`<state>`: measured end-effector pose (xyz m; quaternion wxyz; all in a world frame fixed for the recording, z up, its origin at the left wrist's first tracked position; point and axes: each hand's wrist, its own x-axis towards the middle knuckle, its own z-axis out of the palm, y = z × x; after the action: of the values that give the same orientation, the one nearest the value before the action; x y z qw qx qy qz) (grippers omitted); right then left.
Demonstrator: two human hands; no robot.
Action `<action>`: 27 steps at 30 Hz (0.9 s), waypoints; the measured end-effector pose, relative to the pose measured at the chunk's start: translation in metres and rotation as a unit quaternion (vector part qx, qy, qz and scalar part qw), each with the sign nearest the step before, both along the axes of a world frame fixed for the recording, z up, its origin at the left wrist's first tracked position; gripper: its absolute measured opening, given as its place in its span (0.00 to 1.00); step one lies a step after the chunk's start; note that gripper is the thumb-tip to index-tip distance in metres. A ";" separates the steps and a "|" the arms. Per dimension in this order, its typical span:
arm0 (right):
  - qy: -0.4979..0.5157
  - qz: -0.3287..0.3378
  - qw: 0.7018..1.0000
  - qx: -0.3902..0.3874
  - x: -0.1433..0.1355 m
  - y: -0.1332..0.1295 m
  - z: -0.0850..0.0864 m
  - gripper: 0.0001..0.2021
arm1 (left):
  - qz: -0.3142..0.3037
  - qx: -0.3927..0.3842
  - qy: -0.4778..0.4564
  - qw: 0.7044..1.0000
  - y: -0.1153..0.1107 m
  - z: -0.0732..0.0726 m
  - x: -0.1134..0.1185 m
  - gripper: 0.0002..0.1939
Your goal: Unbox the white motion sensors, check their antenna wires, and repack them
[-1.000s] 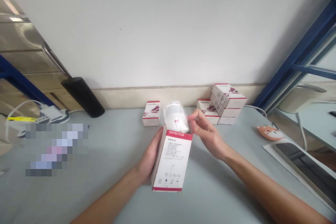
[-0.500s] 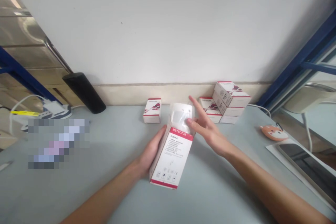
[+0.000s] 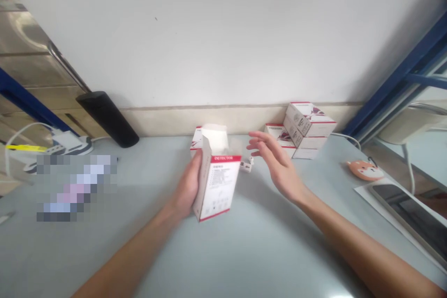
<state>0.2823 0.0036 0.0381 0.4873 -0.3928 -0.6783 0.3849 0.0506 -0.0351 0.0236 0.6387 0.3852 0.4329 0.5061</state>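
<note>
My left hand (image 3: pixel 188 186) is wrapped round the left side of a white and red detector box (image 3: pixel 221 186), tilted above the table with its top flap up. Apart from the box, my right hand (image 3: pixel 279 167) hovers to its right, fingers spread and nothing in them. A small white part (image 3: pixel 247 165) lies on the table between the box and my right hand; its kind is too small to make out. Behind the held box, a closed white and red box (image 3: pixel 196 138) is partly hidden.
Several similar boxes (image 3: pixel 310 132) are stacked against the wall at the right. An orange animal-faced pouch (image 3: pixel 365 170) and a phone (image 3: pixel 410 214) lie far right. A black cylinder (image 3: pixel 108 118), a power strip (image 3: pixel 71 146) and a blurred-out item (image 3: pixel 78 188) are at the left.
My right hand has come off the box. The clear plastic bag at its top no longer shows there, and the flap stands open. A small white part now shows on the table.
</note>
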 end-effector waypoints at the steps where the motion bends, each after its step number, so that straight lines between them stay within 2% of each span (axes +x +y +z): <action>1: -0.035 -0.025 0.999 -0.002 0.001 0.004 -0.004 0.17 | 0.019 0.021 0.012 1.000 0.003 0.000 -0.005 0.42; 3: -0.147 -0.057 0.987 0.024 0.003 0.012 -0.014 0.13 | 0.021 0.076 0.032 0.996 0.007 -0.001 -0.014 0.45; 6: -0.293 -0.056 0.947 0.117 0.006 0.020 -0.028 0.11 | -0.020 0.161 0.076 0.984 0.009 -0.002 -0.022 0.45; 9: -0.358 -0.013 0.913 0.194 0.006 0.020 -0.038 0.09 | -0.051 0.208 0.124 0.969 0.008 0.000 -0.022 0.42; 12: -0.383 0.003 0.896 0.224 0.002 0.017 -0.041 0.07 | -0.084 0.211 0.145 0.963 0.006 0.003 -0.021 0.39; 16: -0.351 -0.013 0.910 0.222 -0.003 0.011 -0.034 0.09 | -0.077 0.218 0.164 0.959 0.007 0.003 -0.025 0.36; 19: -0.223 -0.080 0.936 0.259 -0.004 0.004 -0.019 0.11 | -0.054 0.211 0.178 0.960 0.006 0.003 -0.028 0.35; 22: -0.074 -0.138 0.930 0.332 -0.004 -0.011 -0.001 0.14 | -0.051 0.220 0.203 0.953 0.005 0.003 -0.029 0.34; 24: -0.048 -0.115 0.919 0.373 -0.006 -0.024 0.007 0.19 | -0.068 0.231 0.205 0.949 0.004 0.003 -0.027 0.33; 27: -0.082 -0.038 0.918 0.386 -0.011 -0.041 0.011 0.25 | -0.118 0.236 0.161 0.951 0.001 0.003 -0.022 0.34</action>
<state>0.2712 -0.0370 0.0494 0.5581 -0.2293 -0.7965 0.0406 0.0289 -0.0338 0.0271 0.5069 0.6495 0.3494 0.4463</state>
